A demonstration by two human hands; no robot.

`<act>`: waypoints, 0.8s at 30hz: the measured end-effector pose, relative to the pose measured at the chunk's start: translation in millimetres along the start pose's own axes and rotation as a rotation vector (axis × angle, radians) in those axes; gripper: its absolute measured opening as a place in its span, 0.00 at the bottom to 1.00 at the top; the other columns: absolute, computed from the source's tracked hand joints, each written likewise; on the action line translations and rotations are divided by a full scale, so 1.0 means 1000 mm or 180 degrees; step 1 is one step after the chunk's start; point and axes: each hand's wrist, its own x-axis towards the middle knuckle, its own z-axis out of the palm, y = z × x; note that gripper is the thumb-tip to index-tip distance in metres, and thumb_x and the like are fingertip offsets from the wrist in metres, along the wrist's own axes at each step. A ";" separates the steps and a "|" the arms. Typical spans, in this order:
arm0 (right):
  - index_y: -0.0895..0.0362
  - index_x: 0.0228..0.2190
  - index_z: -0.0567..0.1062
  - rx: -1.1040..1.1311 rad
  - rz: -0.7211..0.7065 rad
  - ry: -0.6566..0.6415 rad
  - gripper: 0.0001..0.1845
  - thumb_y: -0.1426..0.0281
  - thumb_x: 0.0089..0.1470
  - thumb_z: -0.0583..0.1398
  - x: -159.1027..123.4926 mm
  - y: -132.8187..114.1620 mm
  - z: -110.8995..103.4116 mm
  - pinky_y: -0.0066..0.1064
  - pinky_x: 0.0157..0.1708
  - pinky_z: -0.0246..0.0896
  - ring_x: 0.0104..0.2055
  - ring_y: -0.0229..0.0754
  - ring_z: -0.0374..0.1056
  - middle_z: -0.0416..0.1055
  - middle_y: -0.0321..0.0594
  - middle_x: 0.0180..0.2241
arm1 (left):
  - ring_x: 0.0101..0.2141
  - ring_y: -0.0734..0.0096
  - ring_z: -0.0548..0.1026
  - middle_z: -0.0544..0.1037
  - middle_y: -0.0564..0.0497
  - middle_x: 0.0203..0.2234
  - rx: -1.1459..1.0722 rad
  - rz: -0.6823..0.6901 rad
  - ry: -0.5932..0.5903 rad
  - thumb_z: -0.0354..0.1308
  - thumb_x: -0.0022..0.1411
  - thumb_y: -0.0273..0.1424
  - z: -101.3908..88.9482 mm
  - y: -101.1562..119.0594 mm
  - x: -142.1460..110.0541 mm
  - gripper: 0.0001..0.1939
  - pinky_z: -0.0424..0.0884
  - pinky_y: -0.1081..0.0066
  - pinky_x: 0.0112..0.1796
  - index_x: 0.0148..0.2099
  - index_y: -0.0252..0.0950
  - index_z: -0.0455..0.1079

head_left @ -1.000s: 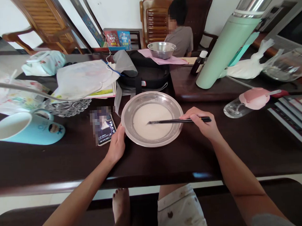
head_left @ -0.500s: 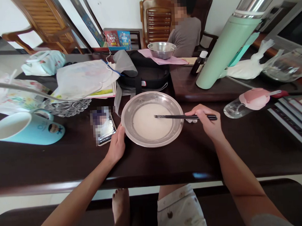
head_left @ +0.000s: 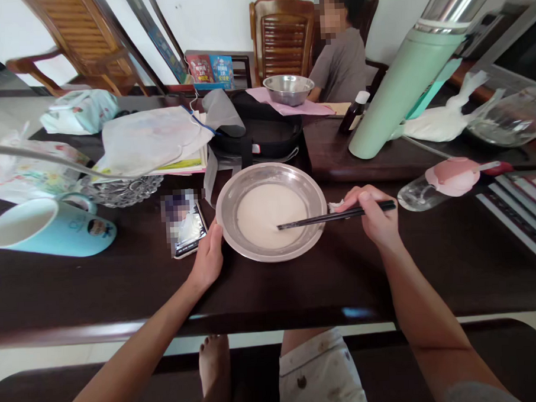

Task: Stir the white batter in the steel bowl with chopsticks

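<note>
A shallow steel bowl (head_left: 232, 193) holding a pale whitish batter (head_left: 268, 214) sits on the dark wooden table (head_left: 298, 282) in front of me. My left hand (head_left: 207, 260) rests against the bowl's left rim, fingers curved round its edge. My right hand (head_left: 375, 217) is closed on a pair of black chopsticks (head_left: 313, 220) just right of the bowl. Their tips dip into the batter near its lower right side. A phone (head_left: 184, 227) lies just left of the bowl beside my left hand.
A light blue mug (head_left: 42, 228) and a glass dish (head_left: 120, 188) stand at left, with bags and papers behind. A tall green flask (head_left: 400, 82), a tipped pink-lidded bottle (head_left: 445, 180) and books (head_left: 521, 208) are at right. Another person (head_left: 339, 55) sits at the far side near a second steel bowl (head_left: 288, 87).
My right hand has drawn back to the right and the chopstick tips have swept from the batter's middle to its lower right. The person opposite has shifted right. My left hand stays put.
</note>
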 end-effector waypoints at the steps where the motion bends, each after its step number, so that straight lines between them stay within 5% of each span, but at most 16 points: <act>1: 0.50 0.30 0.85 -0.0028 0.0001 -0.0161 0.19 0.59 0.68 0.60 0.000 0.000 0.001 0.36 0.34 0.70 0.31 0.42 0.76 0.82 0.38 0.28 | 0.70 0.47 0.63 0.72 0.37 0.66 0.0003 0.0013 0.0007 0.41 0.71 0.63 0.000 0.001 0.000 0.45 0.52 0.51 0.72 0.69 0.31 0.69; 5: 0.50 0.35 0.87 -0.0411 -0.0095 -0.0598 0.14 0.60 0.67 0.62 0.001 -0.002 0.004 0.39 0.43 0.72 0.40 0.45 0.79 0.85 0.40 0.36 | 0.70 0.47 0.63 0.72 0.37 0.66 0.0009 0.0051 0.0021 0.42 0.71 0.63 0.000 0.002 0.000 0.45 0.54 0.52 0.71 0.69 0.32 0.69; 11: 0.50 0.31 0.86 -0.0218 -0.0095 -0.0026 0.19 0.59 0.69 0.60 0.000 -0.002 0.000 0.36 0.33 0.69 0.31 0.42 0.76 0.82 0.38 0.28 | 0.70 0.48 0.63 0.72 0.38 0.67 -0.0009 -0.0007 0.0004 0.41 0.72 0.62 -0.001 -0.003 -0.001 0.44 0.51 0.52 0.72 0.71 0.33 0.66; 16: 0.50 0.34 0.87 -0.0335 -0.0017 -0.0641 0.16 0.58 0.67 0.61 0.000 -0.006 0.004 0.39 0.41 0.72 0.38 0.45 0.78 0.84 0.40 0.34 | 0.71 0.50 0.62 0.72 0.39 0.67 0.0056 0.0024 -0.0009 0.40 0.73 0.61 -0.001 -0.003 0.000 0.42 0.51 0.53 0.72 0.70 0.34 0.67; 22: 0.51 0.29 0.85 -0.0309 0.0016 -0.0014 0.20 0.56 0.67 0.60 0.001 -0.006 0.000 0.39 0.34 0.70 0.31 0.45 0.75 0.81 0.40 0.28 | 0.70 0.49 0.63 0.74 0.39 0.65 0.0125 0.0030 -0.0005 0.40 0.72 0.61 -0.001 0.003 0.000 0.43 0.53 0.52 0.71 0.69 0.33 0.68; 24: 0.51 0.29 0.85 -0.0191 0.0044 -0.0094 0.21 0.55 0.68 0.59 0.000 -0.005 0.000 0.39 0.34 0.71 0.32 0.45 0.75 0.81 0.40 0.27 | 0.70 0.49 0.63 0.74 0.39 0.65 0.0131 0.0024 -0.0001 0.40 0.73 0.60 -0.001 0.001 0.000 0.42 0.54 0.53 0.71 0.69 0.33 0.68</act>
